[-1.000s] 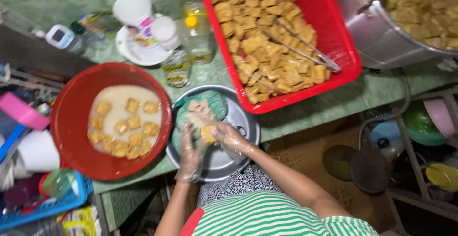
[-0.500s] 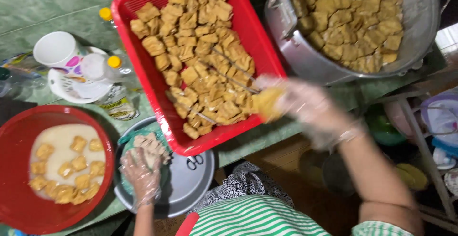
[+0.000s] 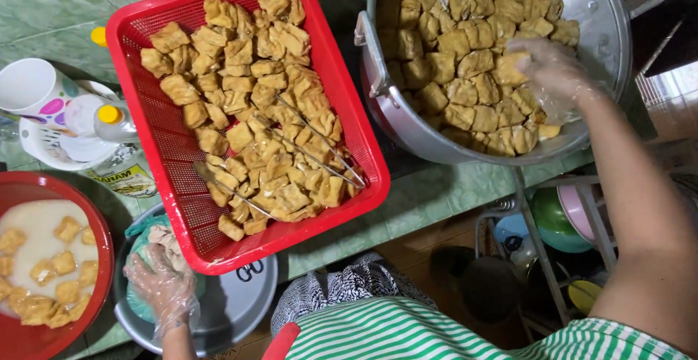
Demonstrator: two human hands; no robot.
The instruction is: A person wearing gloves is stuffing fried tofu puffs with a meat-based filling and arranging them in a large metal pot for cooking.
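Tofu pieces (image 3: 465, 44) fill the metal pot (image 3: 603, 25) where my right hand (image 3: 552, 76) rests, gloved fingers loosely spread on them. My left hand (image 3: 163, 287) sits in the grey bowl (image 3: 233, 309), fingers curled; whether it grips anything I cannot tell.

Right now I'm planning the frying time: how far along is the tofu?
Done: the big metal pot is nearly full of puffs. In hand: the right hand rests in it; the left hand is at the grey basin. Left: the red mesh basket remains well filled.

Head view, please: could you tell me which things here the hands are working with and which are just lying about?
In use:
right hand in the metal pot of tofu puffs
left hand over the grey bowl

Lying about:
red basket
tongs
red basin
white cup
bottle
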